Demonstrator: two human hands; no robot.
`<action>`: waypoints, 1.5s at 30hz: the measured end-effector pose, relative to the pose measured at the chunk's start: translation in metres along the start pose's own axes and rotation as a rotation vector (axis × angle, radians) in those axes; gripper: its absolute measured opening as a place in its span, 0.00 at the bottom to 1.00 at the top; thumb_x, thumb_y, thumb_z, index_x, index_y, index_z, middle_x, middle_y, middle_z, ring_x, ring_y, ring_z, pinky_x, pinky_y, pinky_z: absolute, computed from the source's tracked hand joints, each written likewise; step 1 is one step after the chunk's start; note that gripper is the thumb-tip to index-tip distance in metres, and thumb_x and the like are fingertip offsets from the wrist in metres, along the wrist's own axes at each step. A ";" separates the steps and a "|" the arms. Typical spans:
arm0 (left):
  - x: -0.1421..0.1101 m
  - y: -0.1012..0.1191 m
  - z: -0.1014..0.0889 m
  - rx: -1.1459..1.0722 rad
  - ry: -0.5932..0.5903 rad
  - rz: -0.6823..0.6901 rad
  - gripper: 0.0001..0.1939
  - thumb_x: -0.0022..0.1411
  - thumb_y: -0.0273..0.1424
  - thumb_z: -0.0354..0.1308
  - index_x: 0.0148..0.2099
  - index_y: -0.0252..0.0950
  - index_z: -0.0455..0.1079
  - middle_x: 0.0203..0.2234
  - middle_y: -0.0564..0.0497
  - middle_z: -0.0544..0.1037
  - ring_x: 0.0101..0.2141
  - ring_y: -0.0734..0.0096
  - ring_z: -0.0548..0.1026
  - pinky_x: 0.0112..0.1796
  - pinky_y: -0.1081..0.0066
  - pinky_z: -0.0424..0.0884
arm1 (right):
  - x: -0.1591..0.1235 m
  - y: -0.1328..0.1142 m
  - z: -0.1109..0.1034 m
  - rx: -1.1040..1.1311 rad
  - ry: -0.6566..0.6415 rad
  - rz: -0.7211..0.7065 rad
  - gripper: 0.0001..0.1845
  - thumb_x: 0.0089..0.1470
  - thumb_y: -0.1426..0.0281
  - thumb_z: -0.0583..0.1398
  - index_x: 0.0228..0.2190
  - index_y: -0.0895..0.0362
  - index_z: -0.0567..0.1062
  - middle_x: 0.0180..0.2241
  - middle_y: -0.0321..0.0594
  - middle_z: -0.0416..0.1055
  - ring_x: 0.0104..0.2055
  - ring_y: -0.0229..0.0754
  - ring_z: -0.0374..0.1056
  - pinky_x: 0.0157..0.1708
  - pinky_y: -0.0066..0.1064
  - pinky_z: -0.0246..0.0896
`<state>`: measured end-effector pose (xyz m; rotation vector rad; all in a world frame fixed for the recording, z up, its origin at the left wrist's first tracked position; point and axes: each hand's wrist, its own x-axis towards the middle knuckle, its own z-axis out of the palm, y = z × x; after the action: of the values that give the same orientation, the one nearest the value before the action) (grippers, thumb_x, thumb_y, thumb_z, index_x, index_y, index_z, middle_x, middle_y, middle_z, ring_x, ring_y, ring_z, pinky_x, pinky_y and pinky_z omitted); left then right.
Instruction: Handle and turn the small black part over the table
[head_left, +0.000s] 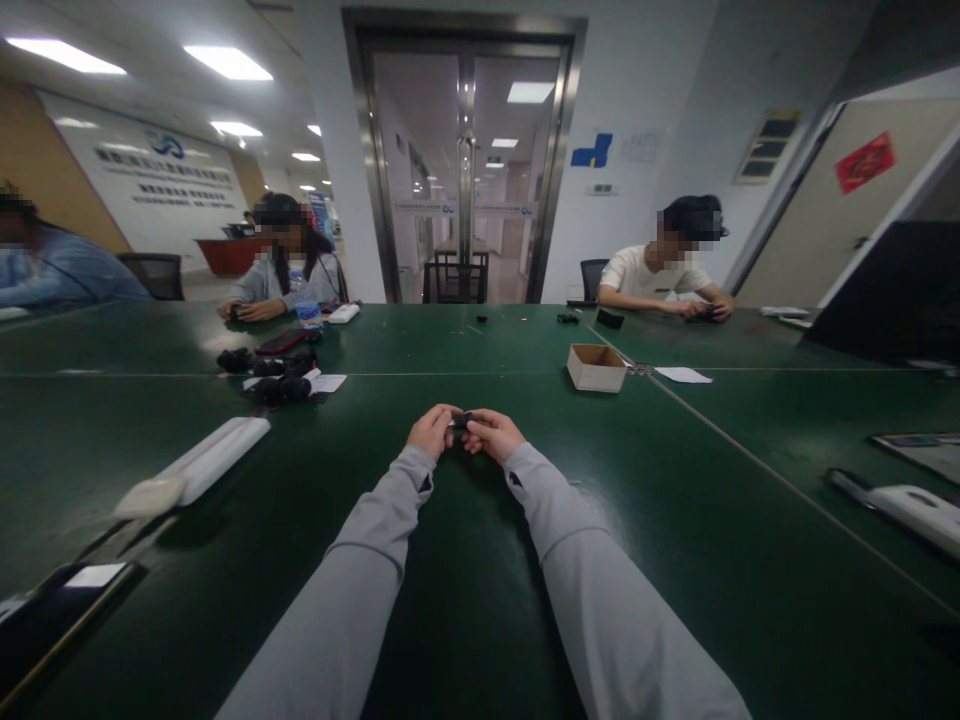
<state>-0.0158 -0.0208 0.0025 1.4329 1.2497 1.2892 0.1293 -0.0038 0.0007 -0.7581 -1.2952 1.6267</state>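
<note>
Both my arms, in light grey sleeves, reach forward over a green table (465, 560). Between my fingertips is a small black object (460, 421), too small and too covered by fingers to name. My left hand (433, 432) pinches its left end, where a bit of something pale shows. On its right end, my right hand (491, 434) closes with thumb and fingers. The hands nearly meet, just above the tabletop or resting on it; I cannot tell which.
An open cardboard box (595, 368) stands ahead to the right, near a white paper (682, 375). Left lie a white power strip (217, 460), black cable bundles (277, 380), a phone (287, 341) and a water bottle (307, 303). Several people sit across the table; two handle small dark things.
</note>
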 end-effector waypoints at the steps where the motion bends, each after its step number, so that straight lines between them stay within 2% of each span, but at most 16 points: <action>1: 0.000 0.000 0.000 -0.003 0.006 0.005 0.16 0.54 0.38 0.45 0.40 0.34 0.67 0.10 0.58 0.61 0.11 0.80 0.57 0.13 0.79 0.51 | 0.000 0.000 0.000 0.002 0.002 0.001 0.12 0.46 0.75 0.61 0.34 0.62 0.66 0.17 0.38 0.69 0.17 0.37 0.66 0.15 0.24 0.61; 4: 0.000 0.001 0.000 -0.017 0.023 -0.004 0.16 0.52 0.33 0.47 0.42 0.36 0.66 0.14 0.58 0.64 0.12 0.81 0.58 0.14 0.79 0.52 | 0.000 -0.001 0.001 0.005 -0.003 0.006 0.12 0.46 0.75 0.61 0.34 0.63 0.66 0.17 0.38 0.69 0.17 0.37 0.66 0.15 0.23 0.61; 6: -0.001 0.002 -0.001 0.005 0.035 0.003 0.15 0.51 0.32 0.47 0.41 0.35 0.67 0.13 0.58 0.63 0.13 0.80 0.58 0.15 0.79 0.53 | 0.000 -0.001 0.001 0.002 -0.009 0.007 0.12 0.46 0.75 0.61 0.34 0.63 0.66 0.17 0.39 0.69 0.17 0.37 0.66 0.15 0.23 0.61; 9: -0.001 0.003 -0.001 0.048 0.047 0.046 0.15 0.54 0.35 0.45 0.37 0.34 0.69 0.10 0.57 0.59 0.13 0.79 0.59 0.16 0.79 0.54 | 0.000 -0.001 0.001 -0.002 -0.007 0.005 0.12 0.46 0.75 0.61 0.34 0.63 0.66 0.17 0.39 0.69 0.17 0.37 0.66 0.15 0.23 0.60; 15: -0.001 0.002 -0.001 0.020 0.037 0.033 0.15 0.50 0.32 0.49 0.41 0.36 0.67 0.13 0.58 0.62 0.14 0.80 0.59 0.16 0.80 0.54 | 0.000 0.000 0.001 0.008 -0.004 0.007 0.12 0.46 0.76 0.60 0.35 0.63 0.65 0.17 0.38 0.69 0.17 0.36 0.66 0.15 0.22 0.60; 19: 0.000 0.001 -0.001 0.045 0.046 0.033 0.15 0.53 0.36 0.46 0.39 0.34 0.68 0.10 0.58 0.59 0.14 0.79 0.58 0.16 0.79 0.54 | 0.001 0.000 0.002 0.003 0.013 0.012 0.11 0.46 0.77 0.59 0.35 0.64 0.65 0.16 0.39 0.69 0.16 0.36 0.65 0.15 0.22 0.60; 24: 0.000 0.001 -0.001 0.015 0.036 0.009 0.16 0.49 0.30 0.48 0.41 0.36 0.67 0.14 0.58 0.63 0.13 0.80 0.59 0.15 0.79 0.53 | 0.001 0.000 0.002 0.008 0.015 0.016 0.12 0.46 0.77 0.61 0.34 0.63 0.65 0.16 0.38 0.69 0.16 0.37 0.66 0.15 0.23 0.60; 28: -0.001 0.003 -0.001 0.015 0.036 0.004 0.14 0.52 0.33 0.47 0.39 0.35 0.68 0.11 0.58 0.61 0.13 0.79 0.58 0.15 0.79 0.53 | 0.001 0.000 0.001 0.007 0.003 0.012 0.12 0.46 0.76 0.61 0.34 0.63 0.66 0.17 0.38 0.69 0.17 0.37 0.66 0.15 0.23 0.60; 32: -0.001 0.004 -0.001 -0.028 0.022 -0.007 0.16 0.48 0.30 0.48 0.41 0.36 0.66 0.15 0.58 0.64 0.13 0.81 0.58 0.14 0.79 0.52 | 0.000 0.000 0.001 0.008 0.009 0.011 0.11 0.46 0.77 0.60 0.35 0.63 0.65 0.17 0.38 0.69 0.16 0.37 0.66 0.15 0.23 0.60; 37: -0.001 0.004 -0.001 0.005 0.029 -0.018 0.14 0.51 0.32 0.46 0.38 0.35 0.68 0.11 0.58 0.61 0.13 0.79 0.58 0.15 0.80 0.52 | 0.000 -0.001 0.002 0.008 0.009 0.013 0.11 0.47 0.78 0.59 0.35 0.64 0.65 0.16 0.39 0.69 0.16 0.37 0.66 0.15 0.23 0.61; 42: -0.001 0.004 -0.002 -0.025 -0.011 0.003 0.16 0.48 0.30 0.48 0.41 0.35 0.65 0.15 0.57 0.64 0.12 0.81 0.57 0.14 0.79 0.51 | 0.000 -0.002 0.002 0.004 0.011 0.010 0.11 0.46 0.77 0.60 0.35 0.64 0.66 0.17 0.39 0.69 0.17 0.37 0.66 0.15 0.23 0.61; 45: -0.001 0.004 -0.002 -0.003 -0.005 0.002 0.15 0.48 0.31 0.48 0.40 0.35 0.65 0.12 0.58 0.63 0.12 0.80 0.57 0.15 0.80 0.53 | 0.000 -0.001 0.002 0.000 0.009 0.011 0.12 0.46 0.77 0.61 0.34 0.63 0.66 0.17 0.39 0.69 0.17 0.37 0.66 0.15 0.24 0.60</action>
<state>-0.0166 -0.0230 0.0068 1.4344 1.2428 1.2872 0.1281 -0.0043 0.0023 -0.7731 -1.2870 1.6299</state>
